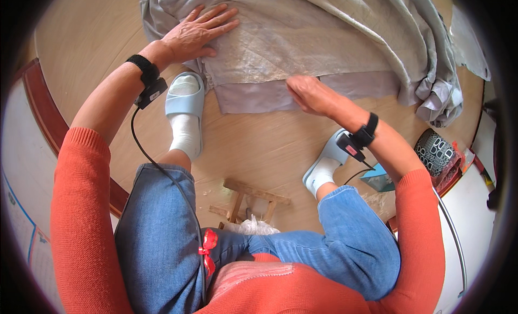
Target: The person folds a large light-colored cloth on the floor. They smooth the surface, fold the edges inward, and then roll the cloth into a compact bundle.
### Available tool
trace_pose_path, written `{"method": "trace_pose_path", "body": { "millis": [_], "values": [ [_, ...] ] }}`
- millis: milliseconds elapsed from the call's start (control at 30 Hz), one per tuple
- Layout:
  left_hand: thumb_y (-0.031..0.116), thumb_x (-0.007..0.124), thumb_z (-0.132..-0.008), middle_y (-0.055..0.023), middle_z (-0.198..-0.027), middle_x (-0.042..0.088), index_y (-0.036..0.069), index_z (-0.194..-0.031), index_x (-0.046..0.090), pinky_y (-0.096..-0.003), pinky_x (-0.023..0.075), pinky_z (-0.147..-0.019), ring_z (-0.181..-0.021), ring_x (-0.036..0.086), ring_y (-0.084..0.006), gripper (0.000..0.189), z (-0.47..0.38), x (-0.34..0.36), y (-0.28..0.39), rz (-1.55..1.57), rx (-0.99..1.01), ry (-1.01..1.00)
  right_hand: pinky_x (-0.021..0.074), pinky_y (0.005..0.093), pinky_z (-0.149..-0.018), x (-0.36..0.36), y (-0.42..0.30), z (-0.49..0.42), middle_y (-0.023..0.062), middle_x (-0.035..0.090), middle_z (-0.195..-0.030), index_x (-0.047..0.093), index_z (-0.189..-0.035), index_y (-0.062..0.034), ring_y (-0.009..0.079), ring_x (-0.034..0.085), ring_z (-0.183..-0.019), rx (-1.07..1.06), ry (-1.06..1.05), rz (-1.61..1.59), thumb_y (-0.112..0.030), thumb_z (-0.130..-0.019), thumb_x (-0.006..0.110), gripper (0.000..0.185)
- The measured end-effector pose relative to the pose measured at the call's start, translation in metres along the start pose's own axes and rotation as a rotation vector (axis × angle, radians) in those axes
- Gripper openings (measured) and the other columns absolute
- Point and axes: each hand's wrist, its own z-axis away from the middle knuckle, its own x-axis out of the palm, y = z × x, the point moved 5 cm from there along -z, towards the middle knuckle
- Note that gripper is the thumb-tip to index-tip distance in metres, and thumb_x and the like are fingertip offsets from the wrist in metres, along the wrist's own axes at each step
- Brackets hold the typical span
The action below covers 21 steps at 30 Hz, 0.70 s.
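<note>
A large grey cloth (pixel 291 38) is spread over the wood-look floor in front of me, with wet-looking, whitish patches on its surface. My left hand (pixel 198 30) presses flat on it near its left side, fingers spread. Along its near edge runs a smoother lilac-grey strip (pixel 251 96). Over that strip is my right hand (pixel 309 94), blurred and with curled fingers. Whether anything is inside those fingers is hidden. At the right, the cloth gathers into bunched folds (pixel 439 95).
My slippered feet, left (pixel 184 111) and right (pixel 330 156), flank a low wooden stool (pixel 257 192) with white plastic on it. A patterned black-and-white container (pixel 435 152) and a blue box (pixel 378 178) stand at right. A cable (pixel 170 176) hangs from my left wrist.
</note>
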Motion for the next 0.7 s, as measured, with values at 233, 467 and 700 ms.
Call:
{"method": "trace_pose_path", "body": {
  "millis": [233,467,700],
  "values": [
    [0.033,0.084,-0.072,0.0098,-0.172,0.015,0.035,-0.164,0.019,-0.0496,0.0106,-0.133,-0.159,0.013,-0.0184,0.113,-0.001,0.002,0.0,-0.035,-0.008,0.016,0.0516,0.0461,-0.072,-0.007,-0.03,-0.001,0.0184,0.062,-0.085,0.058,-0.093,-0.0008,0.0405,0.064,-0.084,-0.025,0.215,-0.142,-0.003,-0.092,0.064,0.006],
    [0.035,0.084,-0.071,0.0118,-0.172,0.014,0.038,-0.164,0.02,-0.0491,0.0107,-0.133,-0.159,0.013,-0.0176,0.112,-0.002,0.003,0.001,-0.027,-0.03,0.018,0.0546,0.044,-0.072,0.006,-0.042,-0.074,0.0145,0.061,-0.083,0.06,-0.086,-0.0032,0.0353,0.065,-0.082,-0.101,0.358,0.068,-0.001,-0.085,0.062,0.004],
    [0.038,0.081,-0.076,0.0111,-0.172,0.013,0.035,-0.164,0.021,-0.0511,0.014,-0.132,-0.159,0.013,-0.017,0.107,0.0,0.005,0.0,-0.06,-0.017,0.001,0.0554,0.042,-0.078,0.013,-0.043,-0.07,0.0156,0.06,-0.089,0.059,-0.084,-0.0035,0.0343,0.064,-0.088,-0.249,0.187,0.305,-0.002,-0.08,0.061,0.004]
  ]
}}
